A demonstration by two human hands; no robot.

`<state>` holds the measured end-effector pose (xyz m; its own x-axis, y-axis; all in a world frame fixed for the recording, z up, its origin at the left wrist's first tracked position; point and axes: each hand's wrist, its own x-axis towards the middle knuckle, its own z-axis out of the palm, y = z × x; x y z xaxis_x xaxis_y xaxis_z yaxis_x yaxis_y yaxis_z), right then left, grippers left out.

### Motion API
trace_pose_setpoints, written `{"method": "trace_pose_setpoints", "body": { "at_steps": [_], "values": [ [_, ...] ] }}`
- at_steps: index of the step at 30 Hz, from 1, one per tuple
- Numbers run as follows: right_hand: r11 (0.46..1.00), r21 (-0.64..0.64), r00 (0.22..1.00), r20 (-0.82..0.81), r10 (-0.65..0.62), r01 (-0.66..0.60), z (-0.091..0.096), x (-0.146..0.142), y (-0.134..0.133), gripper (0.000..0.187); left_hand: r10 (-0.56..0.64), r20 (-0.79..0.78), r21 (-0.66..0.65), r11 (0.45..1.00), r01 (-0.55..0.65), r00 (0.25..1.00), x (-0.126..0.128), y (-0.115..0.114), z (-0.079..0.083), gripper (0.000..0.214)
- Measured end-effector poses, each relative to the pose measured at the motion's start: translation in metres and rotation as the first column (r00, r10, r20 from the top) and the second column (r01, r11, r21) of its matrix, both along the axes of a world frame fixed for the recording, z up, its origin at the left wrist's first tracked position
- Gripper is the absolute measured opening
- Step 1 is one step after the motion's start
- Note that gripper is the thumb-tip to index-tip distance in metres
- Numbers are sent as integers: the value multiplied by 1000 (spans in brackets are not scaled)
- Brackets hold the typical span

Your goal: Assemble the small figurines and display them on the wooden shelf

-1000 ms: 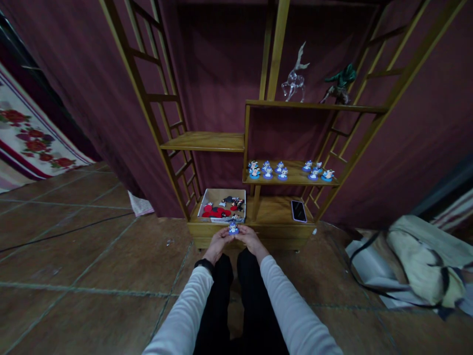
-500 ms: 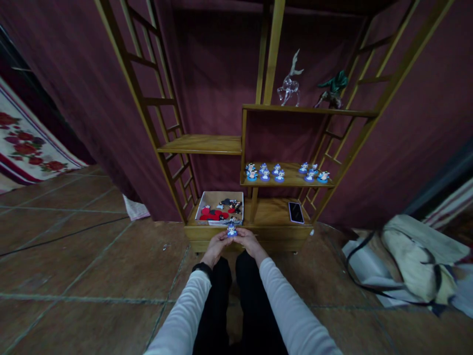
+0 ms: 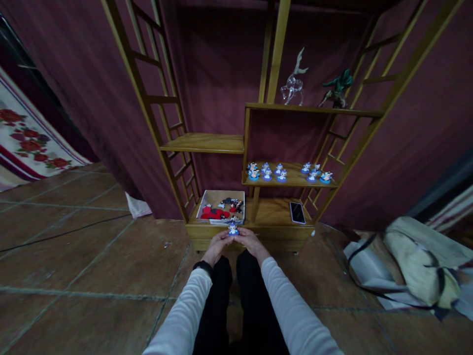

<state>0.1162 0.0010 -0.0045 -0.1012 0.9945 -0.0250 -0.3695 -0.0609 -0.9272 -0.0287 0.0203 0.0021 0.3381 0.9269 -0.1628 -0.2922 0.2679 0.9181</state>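
Between my two hands is a small figurine [image 3: 233, 229], white and purple-blue on a round base, held upright in front of the shelf unit. My left hand [image 3: 217, 246] pinches its base from the left, and my right hand [image 3: 252, 241] grips it from the right. Just behind it, a cardboard box [image 3: 202, 221] on the bottom shelf holds red, black and white pieces. Similar figurines [image 3: 267, 174] stand in groups on the middle shelf [image 3: 295, 182], up and to the right of my hands.
A phone [image 3: 297, 212] lies on the bottom shelf at right. Higher up stand a clear deer figure [image 3: 294, 88] and a dark green figure [image 3: 338, 91]. On the floor at right rests a pale bag [image 3: 412, 261]. A cable [image 3: 66, 232] crosses the floor at left.
Both hands keep hold of the figurine in almost the same place. The view has shifted slightly, so the shelf appears a little further right.
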Motion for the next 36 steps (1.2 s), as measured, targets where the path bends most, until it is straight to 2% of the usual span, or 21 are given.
{"method": "trace_pose_setpoints", "body": {
  "at_steps": [5, 9, 18, 23, 30, 36],
  "values": [
    [999, -21, 999, -1, -47, 47, -1, 0, 1, 47, -21, 4, 16, 1000, 21, 1000, 0, 0, 2, 44],
    [999, -30, 1000, 3, -26, 26, 3, 0, -1, 48, -45, 13, 38, 998, 45, 999, 0, -1, 3, 44],
    [1000, -29, 999, -47, 8, -10, 9, 0, -3, 58, 74, 58, 79, 994, -78, 996, 2, -1, -2, 52],
    [999, -43, 999, -47, 10, -12, 7, 0, -3, 58, 81, 50, 88, 992, -86, 995, 2, -1, -4, 56],
    [999, -23, 1000, -18, -23, 23, 10, -1, -6, 52, 61, 33, 127, 990, -65, 998, 2, -3, -2, 61],
    [995, -84, 997, -53, -54, 49, 11, -2, -5, 44, 79, 5, 149, 986, -79, 997, 2, -2, -1, 57]
  ]
}}
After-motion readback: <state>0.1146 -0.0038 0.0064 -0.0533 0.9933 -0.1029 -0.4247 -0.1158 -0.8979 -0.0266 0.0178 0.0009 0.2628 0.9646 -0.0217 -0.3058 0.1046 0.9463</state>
